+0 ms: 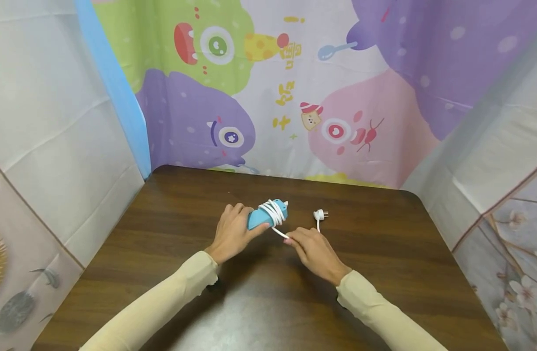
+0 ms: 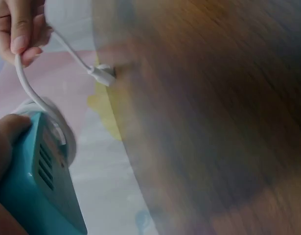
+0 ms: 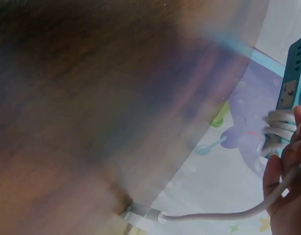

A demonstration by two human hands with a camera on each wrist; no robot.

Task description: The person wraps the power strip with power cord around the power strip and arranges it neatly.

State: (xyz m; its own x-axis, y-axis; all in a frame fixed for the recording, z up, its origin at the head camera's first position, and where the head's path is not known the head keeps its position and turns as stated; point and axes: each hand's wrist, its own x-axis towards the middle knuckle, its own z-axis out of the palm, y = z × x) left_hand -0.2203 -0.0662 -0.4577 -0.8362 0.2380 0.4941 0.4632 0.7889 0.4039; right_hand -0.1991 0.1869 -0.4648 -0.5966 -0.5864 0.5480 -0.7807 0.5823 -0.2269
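My left hand [image 1: 233, 230] grips a blue power strip [image 1: 257, 219] by its near end, above the table. Several turns of white cord [image 1: 273, 212] are wound round the strip's far end. In the left wrist view, slots show along the side of the power strip [image 2: 57, 188]. The right hand [image 1: 314, 251] pinches the cord a short way from the windings, and the stretch between them bends slightly. Beyond this hand the free cord ends in a white plug [image 1: 319, 215] with metal prongs. The plug [image 3: 140, 217] also appears low in the right wrist view.
A dark brown wooden table [image 1: 268, 312] lies beneath both hands. Behind it hangs a curtain [image 1: 277, 146] printed with cartoon monsters. Pale fabric walls [image 1: 62, 122] stand on the left and right sides.
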